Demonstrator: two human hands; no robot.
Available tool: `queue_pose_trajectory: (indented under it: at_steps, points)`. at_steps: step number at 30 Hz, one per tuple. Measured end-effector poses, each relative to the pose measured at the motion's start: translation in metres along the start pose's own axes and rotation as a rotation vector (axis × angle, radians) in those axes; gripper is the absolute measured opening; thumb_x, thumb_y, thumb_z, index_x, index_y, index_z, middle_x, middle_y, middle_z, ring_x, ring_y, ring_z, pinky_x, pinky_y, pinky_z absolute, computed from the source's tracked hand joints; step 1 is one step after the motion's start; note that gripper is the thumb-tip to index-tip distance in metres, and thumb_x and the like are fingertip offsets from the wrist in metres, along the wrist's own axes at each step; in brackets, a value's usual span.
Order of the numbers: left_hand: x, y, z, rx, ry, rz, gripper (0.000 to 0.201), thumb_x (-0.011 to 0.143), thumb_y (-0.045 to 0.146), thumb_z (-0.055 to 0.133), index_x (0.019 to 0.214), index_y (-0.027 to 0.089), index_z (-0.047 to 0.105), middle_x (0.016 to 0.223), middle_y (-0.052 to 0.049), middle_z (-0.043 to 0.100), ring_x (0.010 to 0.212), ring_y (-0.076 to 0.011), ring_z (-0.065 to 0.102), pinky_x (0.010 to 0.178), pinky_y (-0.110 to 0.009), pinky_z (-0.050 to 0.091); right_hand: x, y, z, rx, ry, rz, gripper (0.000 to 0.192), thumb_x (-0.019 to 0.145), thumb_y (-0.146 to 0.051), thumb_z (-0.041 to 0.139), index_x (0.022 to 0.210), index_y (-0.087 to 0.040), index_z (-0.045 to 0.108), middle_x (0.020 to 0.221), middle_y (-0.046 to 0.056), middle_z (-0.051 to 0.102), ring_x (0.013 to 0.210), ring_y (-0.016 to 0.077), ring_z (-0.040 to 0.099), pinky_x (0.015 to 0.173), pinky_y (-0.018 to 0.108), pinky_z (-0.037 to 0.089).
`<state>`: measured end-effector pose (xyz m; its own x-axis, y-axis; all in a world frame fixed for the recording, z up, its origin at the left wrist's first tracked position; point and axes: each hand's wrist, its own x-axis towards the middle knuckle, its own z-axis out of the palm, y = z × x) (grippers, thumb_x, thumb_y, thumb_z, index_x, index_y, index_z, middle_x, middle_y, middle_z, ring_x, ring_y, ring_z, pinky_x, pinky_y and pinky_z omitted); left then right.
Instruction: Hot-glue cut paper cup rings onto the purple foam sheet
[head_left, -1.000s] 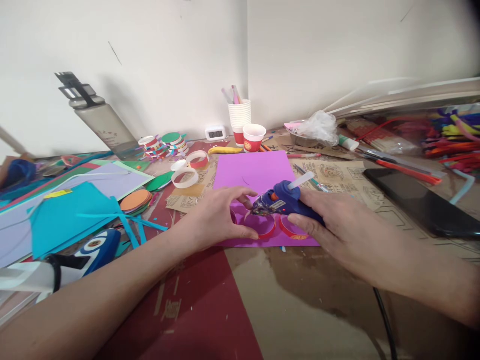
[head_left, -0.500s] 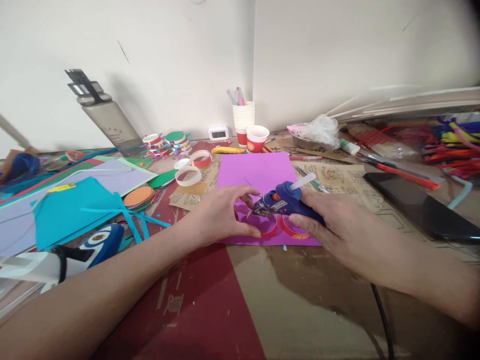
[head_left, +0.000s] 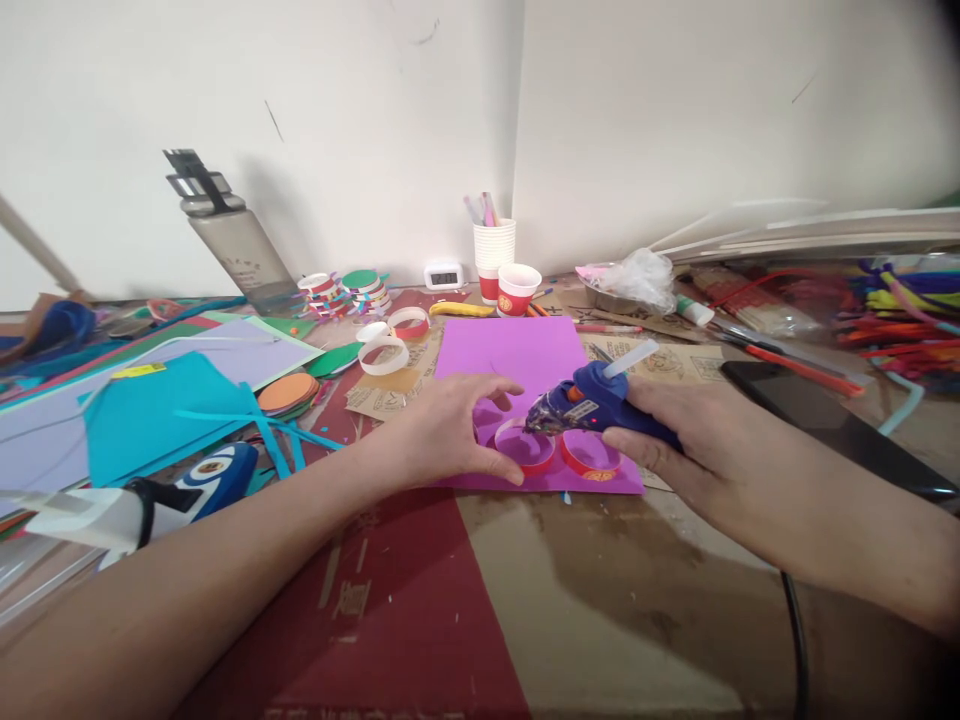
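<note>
My right hand (head_left: 667, 440) grips a blue hot glue gun (head_left: 596, 395) with a clear glue stick poking out of its back. The nozzle points left, over a red and white paper-cup ring (head_left: 538, 466) on a purple sheet (head_left: 510, 345). Curved round the left side of that ring, my left hand (head_left: 469, 425) has thumb and fingers apart, with nothing gripped between them. The thumb tip is close to the ring's front edge; whether it touches I cannot tell. A second red ring (head_left: 574, 462) sits just right of the first, partly under the glue gun.
Paper rings (head_left: 384, 356) and orange paper discs (head_left: 287, 393) lie to the left, near teal sheets (head_left: 150, 415). Stacked paper cups (head_left: 494, 245) stand at the back beside a small clock (head_left: 444, 276). On the right are a black phone (head_left: 832, 425) and pipe cleaners (head_left: 911, 310). A cord (head_left: 796, 640) hangs below my right hand.
My right hand has drawn the glue gun slightly right, away from my left fingers. My left fingers have opened a little and come off the ring. The view has shifted slightly.
</note>
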<state>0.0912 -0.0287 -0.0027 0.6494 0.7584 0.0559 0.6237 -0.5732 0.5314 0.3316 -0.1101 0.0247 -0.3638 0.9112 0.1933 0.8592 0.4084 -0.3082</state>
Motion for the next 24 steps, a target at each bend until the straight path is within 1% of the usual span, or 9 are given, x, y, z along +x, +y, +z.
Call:
queue_pose_trajectory:
  at_steps: [2, 5, 6, 9, 12, 14, 19, 21, 24]
  points:
    - [0.001, 0.0, -0.004, 0.019, 0.037, -0.005, 0.073, 0.062, 0.063, 0.075, 0.122, 0.024, 0.06, 0.123, -0.007, 0.065, 0.112, -0.0277, 0.06, 0.097, -0.04, 0.046, 0.001, 0.002, 0.001, -0.004, 0.001, 0.005, 0.03, 0.098, -0.042, 0.038, 0.087, -0.021, 0.056, 0.081, 0.007, 0.066, 0.069, 0.0221, 0.06, 0.061, 0.034, 0.041]
    - [0.003, -0.006, -0.01, 0.079, 0.138, -0.042, 0.05, 0.08, 0.056, 0.062, 0.117, 0.022, 0.062, 0.123, -0.007, 0.065, 0.115, -0.0253, 0.058, 0.103, -0.04, 0.043, 0.002, 0.006, 0.003, -0.031, -0.007, 0.029, 0.029, 0.098, -0.043, 0.039, 0.085, -0.021, 0.054, 0.08, 0.007, 0.065, 0.07, 0.0226, 0.059, 0.066, 0.035, 0.041]
    - [0.004, -0.01, -0.012, 0.108, 0.18, -0.065, 0.045, 0.083, 0.053, 0.058, 0.115, 0.021, 0.063, 0.121, -0.007, 0.066, 0.115, -0.0251, 0.058, 0.103, -0.041, 0.043, 0.002, 0.007, 0.003, -0.038, -0.014, 0.035, 0.029, 0.098, -0.043, 0.039, 0.084, -0.022, 0.053, 0.079, 0.007, 0.065, 0.071, 0.0227, 0.059, 0.067, 0.036, 0.041]
    - [0.008, -0.025, -0.013, 0.191, 0.291, -0.172, 0.039, 0.083, 0.045, 0.058, 0.112, 0.018, 0.063, 0.119, -0.01, 0.066, 0.113, -0.0264, 0.059, 0.101, -0.041, 0.044, 0.003, 0.009, 0.004, -0.042, -0.018, 0.046, 0.028, 0.097, -0.043, 0.04, 0.083, -0.022, 0.052, 0.077, 0.006, 0.064, 0.07, 0.0224, 0.059, 0.068, 0.035, 0.04]
    - [0.013, -0.037, -0.01, 0.167, 0.279, -0.278, 0.043, 0.082, 0.04, 0.06, 0.119, 0.017, 0.057, 0.119, -0.01, 0.066, 0.102, -0.0237, 0.064, 0.09, -0.036, 0.05, 0.003, 0.009, 0.005, -0.038, -0.028, 0.043, 0.028, 0.097, -0.043, 0.04, 0.083, -0.022, 0.051, 0.076, 0.005, 0.064, 0.068, 0.0215, 0.058, 0.066, 0.034, 0.039]
    - [0.017, -0.04, -0.007, 0.096, 0.263, -0.321, 0.047, 0.082, 0.036, 0.062, 0.122, 0.016, 0.053, 0.111, -0.01, 0.068, 0.093, -0.0207, 0.066, 0.082, -0.032, 0.052, 0.003, 0.01, 0.006, -0.042, -0.033, 0.04, 0.028, 0.097, -0.044, 0.04, 0.083, -0.022, 0.051, 0.075, 0.005, 0.064, 0.068, 0.0216, 0.058, 0.065, 0.034, 0.039]
    - [0.028, -0.044, -0.003, -0.065, 0.234, -0.335, 0.047, 0.08, 0.032, 0.065, 0.122, 0.016, 0.052, 0.091, -0.005, 0.072, 0.083, -0.0186, 0.067, 0.074, -0.03, 0.052, 0.003, 0.008, 0.01, -0.067, -0.033, 0.016, 0.027, 0.097, -0.041, 0.039, 0.082, -0.023, 0.05, 0.075, 0.005, 0.062, 0.066, 0.0212, 0.056, 0.062, 0.033, 0.037]
    - [0.031, -0.044, -0.003, -0.04, 0.259, -0.335, 0.044, 0.08, 0.03, 0.065, 0.12, 0.015, 0.054, 0.093, -0.006, 0.072, 0.083, -0.0186, 0.067, 0.075, -0.03, 0.052, 0.003, 0.007, 0.01, -0.063, -0.03, 0.006, 0.025, 0.097, -0.039, 0.039, 0.081, -0.023, 0.05, 0.076, 0.005, 0.062, 0.067, 0.0208, 0.056, 0.062, 0.032, 0.037]
    - [0.038, -0.041, -0.008, 0.091, 0.307, -0.271, 0.038, 0.081, 0.032, 0.064, 0.114, 0.016, 0.06, 0.108, -0.008, 0.069, 0.092, -0.0198, 0.065, 0.079, -0.031, 0.052, 0.003, 0.006, 0.009, -0.056, -0.028, 0.002, 0.024, 0.097, -0.038, 0.041, 0.08, -0.023, 0.049, 0.074, 0.004, 0.061, 0.066, 0.0202, 0.056, 0.062, 0.032, 0.037]
